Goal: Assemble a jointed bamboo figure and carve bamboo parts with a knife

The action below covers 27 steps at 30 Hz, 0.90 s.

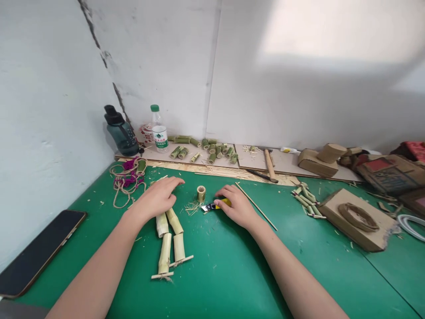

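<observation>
My left hand is open, its fingers stretched out to the right. It covers the upper part of a row of jointed bamboo pieces, whose lower ends have thin sticks through them. My right hand curls its fingers round the yellow handle of a utility knife, low over the green table. The knife's blade end points left, towards a pile of thin bamboo slivers. A short bamboo ring stands upright just behind the blade. To the right of my right hand lies a thin stick.
Along the wall are a dark water bottle, a clear plastic bottle, several cut bamboo tubes and a hammer. Twine and a phone lie left. Small bamboo bundles and a cardboard piece lie right.
</observation>
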Each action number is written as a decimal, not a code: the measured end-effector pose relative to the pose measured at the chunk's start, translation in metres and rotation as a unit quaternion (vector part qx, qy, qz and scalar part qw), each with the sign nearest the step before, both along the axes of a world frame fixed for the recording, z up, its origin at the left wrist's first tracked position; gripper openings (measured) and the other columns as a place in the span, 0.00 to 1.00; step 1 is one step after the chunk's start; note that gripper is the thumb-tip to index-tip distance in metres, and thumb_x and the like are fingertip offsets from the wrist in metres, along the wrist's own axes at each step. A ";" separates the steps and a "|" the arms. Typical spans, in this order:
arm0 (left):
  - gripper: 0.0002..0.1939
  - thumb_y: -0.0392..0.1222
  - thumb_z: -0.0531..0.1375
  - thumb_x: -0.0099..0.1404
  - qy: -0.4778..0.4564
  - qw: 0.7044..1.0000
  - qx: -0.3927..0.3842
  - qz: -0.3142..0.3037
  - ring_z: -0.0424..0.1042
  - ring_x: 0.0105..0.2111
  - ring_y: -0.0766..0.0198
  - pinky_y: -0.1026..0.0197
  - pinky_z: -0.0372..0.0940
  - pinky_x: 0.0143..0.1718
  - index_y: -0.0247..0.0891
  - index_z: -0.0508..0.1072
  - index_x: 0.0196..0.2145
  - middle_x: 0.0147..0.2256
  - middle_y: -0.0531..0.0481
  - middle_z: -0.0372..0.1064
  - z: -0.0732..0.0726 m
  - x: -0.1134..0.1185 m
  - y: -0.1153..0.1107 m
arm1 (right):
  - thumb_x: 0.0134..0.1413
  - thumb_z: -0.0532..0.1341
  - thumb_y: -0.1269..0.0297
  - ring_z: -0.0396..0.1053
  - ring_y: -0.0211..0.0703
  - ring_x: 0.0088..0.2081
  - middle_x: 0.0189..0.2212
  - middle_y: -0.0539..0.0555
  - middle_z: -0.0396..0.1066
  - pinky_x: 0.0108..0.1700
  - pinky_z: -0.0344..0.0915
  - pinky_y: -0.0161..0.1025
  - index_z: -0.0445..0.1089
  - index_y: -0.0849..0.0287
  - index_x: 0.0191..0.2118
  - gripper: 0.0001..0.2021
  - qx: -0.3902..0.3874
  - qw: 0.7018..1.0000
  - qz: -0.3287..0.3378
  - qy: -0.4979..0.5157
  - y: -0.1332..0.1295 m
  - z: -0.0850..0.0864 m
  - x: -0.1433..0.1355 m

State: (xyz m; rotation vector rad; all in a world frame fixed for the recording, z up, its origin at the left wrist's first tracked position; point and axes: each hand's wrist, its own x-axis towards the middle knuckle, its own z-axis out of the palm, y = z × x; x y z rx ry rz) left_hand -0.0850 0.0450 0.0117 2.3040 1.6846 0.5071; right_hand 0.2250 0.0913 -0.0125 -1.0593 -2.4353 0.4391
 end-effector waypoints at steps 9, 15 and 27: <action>0.25 0.41 0.52 0.73 0.003 1.000 0.010 -0.019 0.65 0.65 0.51 0.45 0.58 0.69 0.44 0.63 0.66 0.63 0.45 0.69 -0.009 0.029 -0.001 | 0.60 0.69 0.53 0.68 0.49 0.45 0.43 0.55 0.75 0.48 0.64 0.47 0.75 0.54 0.46 0.14 -0.021 0.999 0.043 0.002 0.000 0.004 0.000; 0.26 0.46 0.53 0.75 -0.051 0.998 -0.008 -0.026 0.66 0.64 0.52 0.48 0.62 0.66 0.47 0.58 0.68 0.65 0.45 0.63 -0.001 0.050 -0.009 | 0.58 0.71 0.56 0.68 0.50 0.44 0.42 0.55 0.75 0.46 0.61 0.48 0.75 0.53 0.44 0.12 -0.024 0.998 0.056 -0.030 -0.001 0.001 -0.002; 0.24 0.44 0.53 0.76 -0.042 0.998 0.001 -0.054 0.62 0.65 0.52 0.46 0.60 0.66 0.48 0.61 0.67 0.66 0.46 0.62 -0.003 0.056 -0.010 | 0.64 0.65 0.62 0.70 0.50 0.41 0.39 0.55 0.76 0.43 0.60 0.46 0.69 0.55 0.44 0.06 0.000 0.999 0.045 0.026 -0.002 -0.004 -0.006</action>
